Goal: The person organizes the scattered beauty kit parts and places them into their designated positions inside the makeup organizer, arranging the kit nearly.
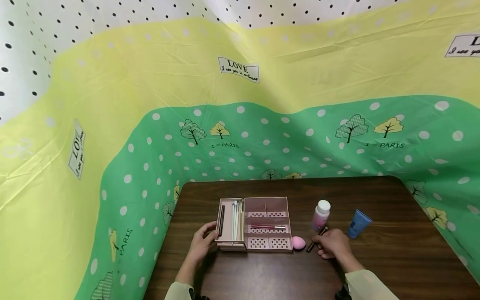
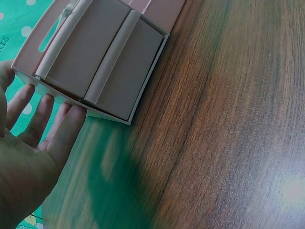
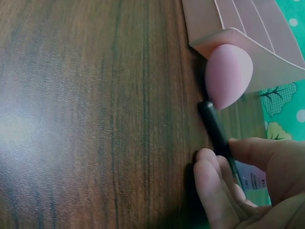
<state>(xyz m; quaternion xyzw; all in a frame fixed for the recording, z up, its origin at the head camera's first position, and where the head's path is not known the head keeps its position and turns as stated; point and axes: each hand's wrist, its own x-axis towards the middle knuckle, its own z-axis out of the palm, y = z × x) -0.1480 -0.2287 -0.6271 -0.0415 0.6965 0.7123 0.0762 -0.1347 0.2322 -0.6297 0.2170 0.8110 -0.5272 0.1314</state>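
Observation:
My right hand (image 1: 332, 243) pinches a slim black pen-shaped stick (image 3: 215, 123) between thumb and fingers, holding it slanted over the table. Its near end is right at a pink egg-shaped makeup sponge (image 3: 229, 76), which lies against the right side of the pink organizer (image 1: 286, 235). My left hand (image 1: 202, 242) is at the organizer's left side, fingertips resting along the side wall (image 2: 62, 98) and thumb by the upper rim. The organizer's left tray holds a dark pen (image 1: 221, 221) and several slender brushes (image 1: 238, 221). Dark-red sticks (image 1: 268, 227) lie across a middle compartment.
A white-capped pink bottle (image 1: 321, 214) stands just beyond my right hand. Farther right is a blue squeeze tube (image 1: 358, 224). The dark wooden table (image 1: 393, 258) is bordered by a green and yellow patterned cloth (image 1: 285, 141). Two drawers (image 2: 90, 52) form the organizer's left front.

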